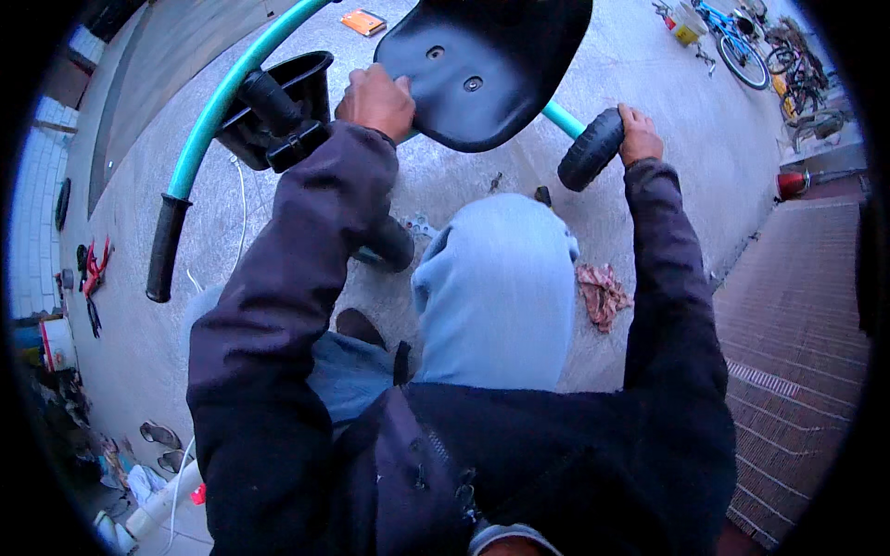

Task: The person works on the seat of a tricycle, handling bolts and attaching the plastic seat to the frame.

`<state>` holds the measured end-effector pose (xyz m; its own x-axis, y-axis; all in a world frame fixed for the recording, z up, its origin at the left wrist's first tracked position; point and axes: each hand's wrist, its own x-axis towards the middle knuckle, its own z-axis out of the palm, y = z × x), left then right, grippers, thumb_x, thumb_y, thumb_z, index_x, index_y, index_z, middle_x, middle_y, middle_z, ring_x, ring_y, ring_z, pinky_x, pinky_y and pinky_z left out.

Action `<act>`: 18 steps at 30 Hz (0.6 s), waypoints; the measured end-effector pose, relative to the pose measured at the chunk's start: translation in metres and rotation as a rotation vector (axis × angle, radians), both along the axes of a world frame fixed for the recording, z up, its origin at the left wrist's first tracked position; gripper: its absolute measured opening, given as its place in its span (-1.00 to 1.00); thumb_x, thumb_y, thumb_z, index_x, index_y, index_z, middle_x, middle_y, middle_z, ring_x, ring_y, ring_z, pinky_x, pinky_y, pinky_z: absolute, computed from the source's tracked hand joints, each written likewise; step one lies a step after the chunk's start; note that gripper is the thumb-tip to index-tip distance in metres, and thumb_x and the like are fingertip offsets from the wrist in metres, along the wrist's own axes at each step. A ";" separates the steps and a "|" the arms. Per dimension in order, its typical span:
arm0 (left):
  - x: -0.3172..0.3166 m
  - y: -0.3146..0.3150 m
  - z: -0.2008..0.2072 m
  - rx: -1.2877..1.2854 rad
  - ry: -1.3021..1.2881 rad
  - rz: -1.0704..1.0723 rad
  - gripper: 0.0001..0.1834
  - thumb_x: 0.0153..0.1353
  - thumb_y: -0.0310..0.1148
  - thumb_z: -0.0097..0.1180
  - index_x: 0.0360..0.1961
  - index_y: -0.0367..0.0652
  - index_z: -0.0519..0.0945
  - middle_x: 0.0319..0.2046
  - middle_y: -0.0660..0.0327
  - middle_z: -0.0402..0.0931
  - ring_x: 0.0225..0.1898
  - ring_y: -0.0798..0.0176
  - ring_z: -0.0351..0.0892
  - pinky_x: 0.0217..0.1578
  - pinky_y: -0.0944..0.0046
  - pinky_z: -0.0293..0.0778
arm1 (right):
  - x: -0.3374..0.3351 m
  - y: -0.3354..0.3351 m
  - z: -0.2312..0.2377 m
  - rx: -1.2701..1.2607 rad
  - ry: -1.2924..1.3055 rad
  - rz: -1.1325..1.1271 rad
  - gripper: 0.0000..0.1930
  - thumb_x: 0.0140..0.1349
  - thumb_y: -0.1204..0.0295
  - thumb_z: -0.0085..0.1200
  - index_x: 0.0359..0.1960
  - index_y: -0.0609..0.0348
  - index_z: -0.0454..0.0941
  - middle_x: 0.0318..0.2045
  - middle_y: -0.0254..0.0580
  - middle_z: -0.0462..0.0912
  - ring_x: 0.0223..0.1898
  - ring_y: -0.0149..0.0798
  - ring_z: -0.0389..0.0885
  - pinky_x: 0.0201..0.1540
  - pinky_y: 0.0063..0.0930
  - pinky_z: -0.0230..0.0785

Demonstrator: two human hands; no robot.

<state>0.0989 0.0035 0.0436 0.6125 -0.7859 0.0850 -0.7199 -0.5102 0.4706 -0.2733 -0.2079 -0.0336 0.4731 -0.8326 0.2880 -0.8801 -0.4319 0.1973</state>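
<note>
A black moulded seat (482,79) with two bolts in it sits on a teal tubular frame (215,116). My left hand (375,100) is closed at the seat's left edge; what its fingers grip is hidden. On the right side, my right hand (640,136) holds the outer side of a small black wheel (591,150), at the end of a short teal tube. A black rubber grip (168,248) covers the frame's near left end. Beside my left forearm hangs a black bucket-like holder (315,79). Another dark wheel (389,246) shows partly below that forearm.
A crumpled reddish cloth (603,296) and small metal parts lie on the concrete by my knee. An orange box (362,22) lies beyond the frame. Red-handled tools (95,267) are at left, a blue bicycle (737,51) far right, a brown ribbed mat (797,343) near right.
</note>
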 end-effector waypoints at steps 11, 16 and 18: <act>-0.055 0.060 0.003 -0.345 -0.239 -0.572 -0.60 0.10 -0.45 0.11 0.00 -0.27 0.43 -0.03 -0.12 0.41 -0.01 -0.17 0.45 -0.03 -0.01 0.42 | -0.008 0.062 -0.025 0.293 -0.261 -0.013 -0.40 0.09 0.46 0.13 0.23 0.04 0.31 0.14 -0.03 0.44 0.11 -0.03 0.48 0.07 -0.24 0.41; -0.086 0.145 0.095 -0.309 0.227 -0.647 -0.74 0.16 -0.59 -0.02 -0.10 -0.30 0.51 -0.17 -0.10 0.49 -0.10 -0.04 0.52 -0.05 0.16 0.43 | 0.019 0.133 0.018 0.964 -1.194 0.223 -0.26 0.12 0.25 0.23 0.31 0.22 0.19 0.24 0.10 0.31 0.15 -0.07 0.45 0.05 -0.29 0.44; -0.081 0.181 0.134 -0.249 0.283 -0.690 -0.76 0.17 -0.57 -0.03 -0.13 -0.30 0.54 -0.14 -0.07 0.53 -0.07 0.03 0.55 0.01 0.19 0.40 | 0.042 0.158 0.057 1.004 -1.317 0.247 -0.17 0.10 0.19 0.25 0.31 0.32 0.12 0.25 0.09 0.30 0.17 -0.11 0.42 0.08 -0.32 0.40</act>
<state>0.0179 0.1849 0.1781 0.0172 -0.9749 0.2220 -0.6711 0.1533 0.7254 -0.2312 -0.0501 0.0230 0.4969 -0.8678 0.0034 -0.1057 -0.0644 -0.9923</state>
